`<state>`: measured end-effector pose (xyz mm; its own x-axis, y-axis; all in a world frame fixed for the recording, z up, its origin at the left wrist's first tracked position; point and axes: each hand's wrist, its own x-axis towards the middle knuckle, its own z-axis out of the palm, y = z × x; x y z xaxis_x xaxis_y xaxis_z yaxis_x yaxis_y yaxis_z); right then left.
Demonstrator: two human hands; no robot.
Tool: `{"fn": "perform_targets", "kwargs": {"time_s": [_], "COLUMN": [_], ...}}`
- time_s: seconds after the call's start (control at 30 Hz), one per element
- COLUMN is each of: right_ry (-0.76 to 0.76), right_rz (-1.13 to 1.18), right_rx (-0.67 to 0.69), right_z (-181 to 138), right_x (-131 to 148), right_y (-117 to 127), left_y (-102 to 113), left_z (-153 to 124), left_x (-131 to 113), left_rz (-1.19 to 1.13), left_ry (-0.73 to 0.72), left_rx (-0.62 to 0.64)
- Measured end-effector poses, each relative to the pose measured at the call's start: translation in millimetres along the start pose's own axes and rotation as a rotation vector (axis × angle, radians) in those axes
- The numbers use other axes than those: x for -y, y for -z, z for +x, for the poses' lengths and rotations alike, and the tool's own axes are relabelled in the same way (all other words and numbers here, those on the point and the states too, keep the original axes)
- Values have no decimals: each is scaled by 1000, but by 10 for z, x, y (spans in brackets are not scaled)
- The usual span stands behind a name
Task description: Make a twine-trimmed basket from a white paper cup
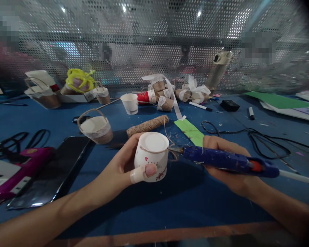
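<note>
- Below the printed paper cup (154, 156), nearest the wearer, spreads the blue tabletop (182, 206); the cup is held upside down over it, base facing up.
- At the cup's left side, the left hand (130, 163) grasps it, the thumb, banded with pale tape, across the printed wall.
- Right of the cup, the right hand (229, 144) is closed around a blue hot-glue gun (216, 159), nozzle at the base rim; whether it touches, I cannot tell. A white glue stick (298, 177) juts from its rear.
- Well left of the cup, a magenta glue gun (25, 171) lies beside a black smartphone (54, 168).
- Just beyond the cup rests a roll of jute twine (148, 125), a strand trailing down near the rim.
- Beyond the cup to the right is a light-green strip (190, 132); to the left, a small basket with a twine handle (98, 128).
- Farther behind the cup stand a white paper cup (130, 104) and, lying beside it, nested red cups (145, 97).
- Farthest behind it rises a perforated metal panel (154, 41).
</note>
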<state>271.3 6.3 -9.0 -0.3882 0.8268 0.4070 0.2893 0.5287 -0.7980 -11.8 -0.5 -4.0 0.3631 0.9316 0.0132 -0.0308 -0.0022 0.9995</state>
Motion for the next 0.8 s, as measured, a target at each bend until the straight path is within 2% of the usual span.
{"fn": "perform_targets", "kwargs": {"time_s": [0.3,0.6,0.8], "right_ry": [21,26,24], "right_rz": [-19,-35,-94], "right_rx": [18,19,16], "right_z": [-15,-2,-5], "right_x": [4,42,62], "right_y": [-14,-28,-32], "left_y": [44,46,-30], "left_z": [-4,-5,-17], "left_x": [-6,27,-32], "left_rz": [-6,13,40], "left_ry": [-19,-29,-3], "left_rx": [102,124,55]}}
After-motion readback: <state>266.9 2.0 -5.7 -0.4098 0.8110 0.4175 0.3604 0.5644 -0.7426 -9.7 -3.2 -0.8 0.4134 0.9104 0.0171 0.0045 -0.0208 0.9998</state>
